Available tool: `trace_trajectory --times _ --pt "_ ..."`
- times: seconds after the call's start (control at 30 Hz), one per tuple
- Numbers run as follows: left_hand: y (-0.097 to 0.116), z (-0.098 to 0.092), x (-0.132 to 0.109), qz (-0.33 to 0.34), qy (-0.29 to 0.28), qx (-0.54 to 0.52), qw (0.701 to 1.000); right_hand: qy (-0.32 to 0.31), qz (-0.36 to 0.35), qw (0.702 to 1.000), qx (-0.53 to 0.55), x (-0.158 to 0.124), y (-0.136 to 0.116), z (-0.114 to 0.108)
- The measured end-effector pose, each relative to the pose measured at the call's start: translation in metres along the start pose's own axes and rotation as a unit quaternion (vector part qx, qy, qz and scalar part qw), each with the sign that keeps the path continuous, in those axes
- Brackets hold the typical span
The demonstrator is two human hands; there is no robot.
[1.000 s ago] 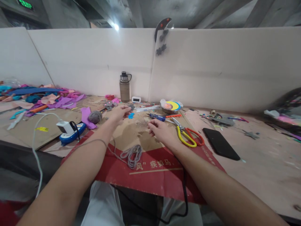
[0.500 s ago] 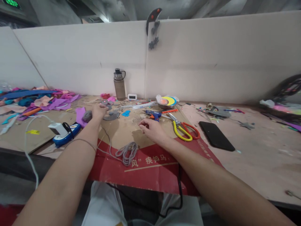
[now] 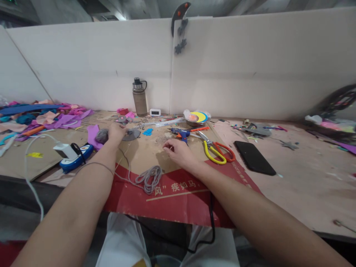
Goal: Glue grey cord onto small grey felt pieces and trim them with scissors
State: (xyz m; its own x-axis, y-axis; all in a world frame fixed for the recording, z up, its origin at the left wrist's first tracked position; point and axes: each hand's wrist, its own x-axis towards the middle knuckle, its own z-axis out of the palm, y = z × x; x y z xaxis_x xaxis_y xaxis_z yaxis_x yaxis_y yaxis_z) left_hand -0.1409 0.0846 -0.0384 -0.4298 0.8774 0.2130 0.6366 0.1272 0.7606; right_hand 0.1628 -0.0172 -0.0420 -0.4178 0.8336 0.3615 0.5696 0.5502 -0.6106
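My left hand [image 3: 116,132] reaches to the back left of the cardboard mat, fingers bent downward beside a grey felt disc [image 3: 131,135]. What its fingertips hold, if anything, is hidden. Just left of that hand lies a ball of grey yarn [image 3: 102,136]. My right hand [image 3: 178,151] hovers over the middle of the mat, thumb and forefinger drawn together; anything between them is too small to make out. Behind it rests a blue glue gun [image 3: 181,134], and scissors [image 3: 216,150] with yellow and red handles lie to its right. A coil of grey cord [image 3: 149,179] sits nearer me.
A blue power strip [image 3: 76,159] with a white plug stands left; felt scraps [image 3: 50,118] pile beyond. A bottle [image 3: 139,98], small clock [image 3: 155,112] and bowl [image 3: 191,122] line the back. A black phone [image 3: 254,157] lies right, near a grey star [image 3: 289,144].
The camera view has tilted slightly down. My left hand has drawn back a little from the grey disc; my right hand has hardly moved.
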Motion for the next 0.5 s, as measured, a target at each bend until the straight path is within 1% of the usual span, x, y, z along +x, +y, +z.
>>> trace_trajectory --times 0.13,0.17,0.23,0.27,0.3,0.33,0.37,0.43,0.5 --pt "0.006 -0.005 -0.005 -0.012 0.042 0.066 0.997 0.001 0.000 1.000 0.004 0.000 -0.001 -0.001" --pt "0.009 -0.007 -0.007 -0.004 0.051 0.078 0.996 0.003 0.001 1.000 0.007 0.000 -0.001 -0.001" --pt "0.018 -0.009 -0.011 0.026 0.078 0.092 0.992 0.015 0.002 1.000 0.015 0.000 -0.002 -0.002" --pt "0.024 -0.010 -0.015 0.074 0.104 0.091 0.988 0.023 0.003 0.999 0.023 0.000 -0.002 -0.002" --pt "0.031 -0.010 -0.019 0.103 0.118 0.082 0.984 0.032 0.003 0.999 0.036 -0.001 -0.002 -0.003" --pt "0.040 -0.010 -0.024 0.123 0.124 0.073 0.982 0.043 0.006 0.998 0.053 -0.001 -0.003 -0.004" --pt "0.049 -0.007 -0.031 0.157 0.126 0.049 0.978 0.057 0.010 0.996 0.073 -0.001 -0.003 -0.005" --pt "0.068 0.000 -0.048 0.202 0.081 0.008 0.976 0.096 0.022 0.988 0.116 -0.001 -0.003 -0.007" --pt "0.085 0.013 -0.069 0.244 0.001 -0.033 0.969 0.145 0.033 0.977 0.155 0.000 -0.002 -0.010"
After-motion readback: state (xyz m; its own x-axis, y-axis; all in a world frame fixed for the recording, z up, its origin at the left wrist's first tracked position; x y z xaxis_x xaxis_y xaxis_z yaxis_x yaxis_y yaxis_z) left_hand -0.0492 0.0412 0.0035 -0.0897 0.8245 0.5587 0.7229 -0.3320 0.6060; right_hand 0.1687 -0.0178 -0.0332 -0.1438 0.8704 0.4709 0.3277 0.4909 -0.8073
